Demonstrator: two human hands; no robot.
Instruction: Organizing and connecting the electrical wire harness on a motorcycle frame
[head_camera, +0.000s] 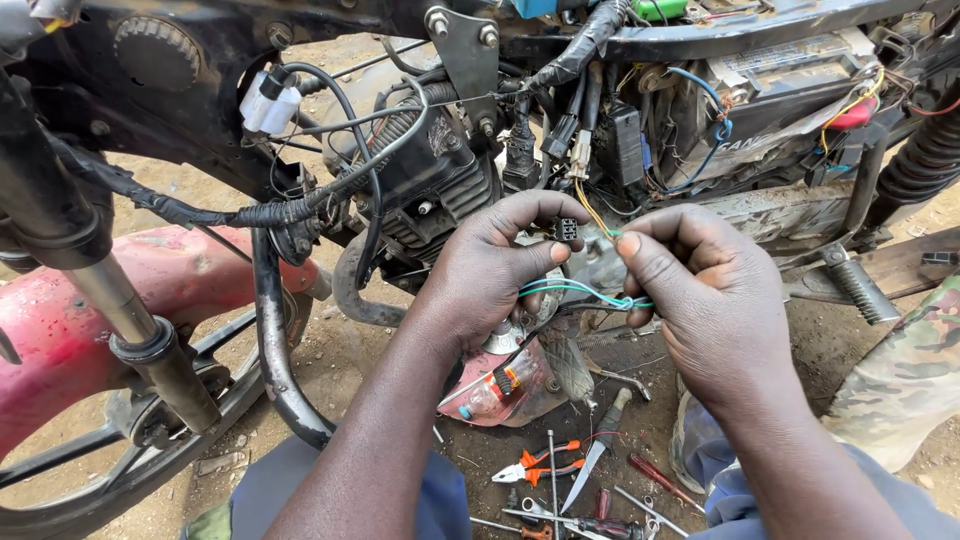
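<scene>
The left hand (490, 265) covers most of the small black connector (567, 229), so its pins cannot be made out. The green wires (575, 291) vanish behind both palms. The front wheel (120, 470) is cut off at the bottom-left edge.

Bright, even daylight, sharp overall.
Soft shadows under the motorcycle frame (300, 60) & over the tools on the ground (340, 360); slight wide-angle bend at edges, no glare, no motion blur.
</scene>
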